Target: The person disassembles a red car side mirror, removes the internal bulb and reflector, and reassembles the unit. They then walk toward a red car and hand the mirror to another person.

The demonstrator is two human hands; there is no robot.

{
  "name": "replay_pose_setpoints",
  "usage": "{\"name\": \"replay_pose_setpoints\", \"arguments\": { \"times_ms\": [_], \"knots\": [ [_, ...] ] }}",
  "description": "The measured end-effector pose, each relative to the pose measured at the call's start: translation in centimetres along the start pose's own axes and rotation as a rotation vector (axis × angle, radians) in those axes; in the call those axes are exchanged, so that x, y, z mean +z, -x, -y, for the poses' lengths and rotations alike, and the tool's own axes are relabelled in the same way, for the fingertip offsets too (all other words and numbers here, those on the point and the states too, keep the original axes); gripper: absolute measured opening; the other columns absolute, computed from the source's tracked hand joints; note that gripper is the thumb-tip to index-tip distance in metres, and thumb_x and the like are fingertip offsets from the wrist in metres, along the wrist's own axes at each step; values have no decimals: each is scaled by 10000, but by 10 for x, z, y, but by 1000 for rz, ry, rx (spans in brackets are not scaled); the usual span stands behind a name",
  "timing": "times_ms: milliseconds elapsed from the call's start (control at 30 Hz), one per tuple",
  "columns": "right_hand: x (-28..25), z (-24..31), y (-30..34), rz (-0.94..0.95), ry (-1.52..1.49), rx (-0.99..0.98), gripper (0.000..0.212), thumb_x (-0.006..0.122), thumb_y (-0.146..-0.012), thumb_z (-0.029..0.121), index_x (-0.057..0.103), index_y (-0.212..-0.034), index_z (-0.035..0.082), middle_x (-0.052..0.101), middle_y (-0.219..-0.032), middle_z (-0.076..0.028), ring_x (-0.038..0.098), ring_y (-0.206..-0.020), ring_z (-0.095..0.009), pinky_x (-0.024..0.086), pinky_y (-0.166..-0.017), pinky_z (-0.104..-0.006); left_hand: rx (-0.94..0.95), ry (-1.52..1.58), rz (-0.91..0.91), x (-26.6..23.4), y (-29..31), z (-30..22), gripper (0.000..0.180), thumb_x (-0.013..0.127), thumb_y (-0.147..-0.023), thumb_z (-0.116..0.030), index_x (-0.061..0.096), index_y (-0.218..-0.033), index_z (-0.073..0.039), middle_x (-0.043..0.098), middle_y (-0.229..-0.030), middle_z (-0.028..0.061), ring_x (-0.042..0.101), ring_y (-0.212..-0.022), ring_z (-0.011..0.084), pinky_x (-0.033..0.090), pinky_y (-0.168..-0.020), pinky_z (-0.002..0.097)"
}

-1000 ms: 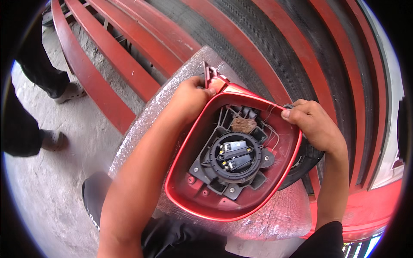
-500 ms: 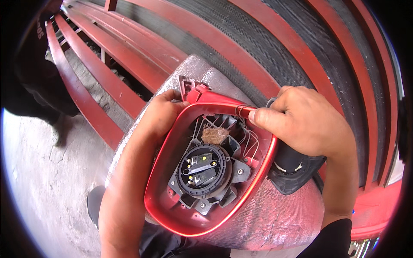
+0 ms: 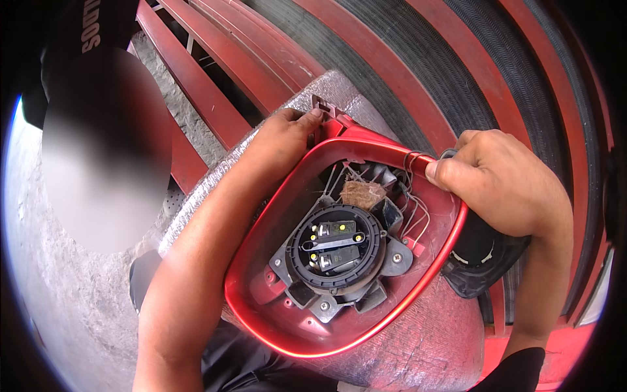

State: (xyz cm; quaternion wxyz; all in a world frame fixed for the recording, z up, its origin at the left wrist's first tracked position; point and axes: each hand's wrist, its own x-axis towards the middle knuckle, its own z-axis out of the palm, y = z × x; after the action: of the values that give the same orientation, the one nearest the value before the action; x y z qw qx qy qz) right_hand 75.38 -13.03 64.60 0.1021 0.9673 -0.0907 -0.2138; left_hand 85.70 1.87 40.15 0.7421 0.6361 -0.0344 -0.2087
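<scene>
A red car side mirror housing (image 3: 261, 332) lies tilted in front of me, its wide opening facing up. Inside sits a round black mirror motor (image 3: 336, 247), screwed to a grey bracket. Thin wires (image 3: 413, 212) run up from it over the housing's upper rim. A brown fibrous scrap (image 3: 363, 194) rests above the motor. My left hand (image 3: 287, 140) is closed around the mounting arm (image 3: 336, 124) at the top. With thumb inside and fingers behind, my right hand (image 3: 499, 176) grips the upper right rim; its fingertips are partly hidden.
Under the housing is a silvery padded sheet (image 3: 418, 333). A black mirror-shaped part (image 3: 483, 258) lies beneath my right wrist. Red metal slats (image 3: 366, 59) with black ribbed strips curve behind. A person in dark clothes (image 3: 91, 26) is at the left, partly blurred, over a concrete floor (image 3: 78, 300).
The housing and both hands appear farther right in the picture as the view shifts. My left thumb has moved up onto the mounting arm. The person at left has come closer.
</scene>
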Motion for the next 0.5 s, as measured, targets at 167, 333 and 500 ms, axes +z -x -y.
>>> {"name": "replay_pose_setpoints", "arguments": {
  "times_ms": [167, 333, 500],
  "knots": [
    [4, 0, 6, -26, 0, -10, 497, 594, -902, 379, 676, -709, -71, 571, -697, -242, 583, -731, -349, 449, -699, -479, 40, -97, -17, 2, -3, 2, 521, 598, -1040, -411, 666, -1244, 63, 739, -1105, 233, 724, -986, 274, 547, -881, 378],
    [-2, 4, 5, -27, 77, -64, 446, 595, -903, 332, 666, -708, -62, 558, -737, -238, 561, -738, -379, 421, -702, -491, 78, -212, -56, 4, 4, -7, 500, 623, -1015, -384, 686, -1190, 80, 745, -1063, 252, 729, -1001, 299, 540, -900, 387],
    [-1, 12, 12, -47, 63, -165, 441, 592, -912, 345, 672, -786, -70, 579, -828, -231, 583, -780, -381, 426, -721, -478, 124, -301, -98, -5, 6, 0, 529, 629, -997, -383, 684, -1129, 127, 725, -1048, 313, 720, -1027, 390, 530, -922, 432]
  ]
}}
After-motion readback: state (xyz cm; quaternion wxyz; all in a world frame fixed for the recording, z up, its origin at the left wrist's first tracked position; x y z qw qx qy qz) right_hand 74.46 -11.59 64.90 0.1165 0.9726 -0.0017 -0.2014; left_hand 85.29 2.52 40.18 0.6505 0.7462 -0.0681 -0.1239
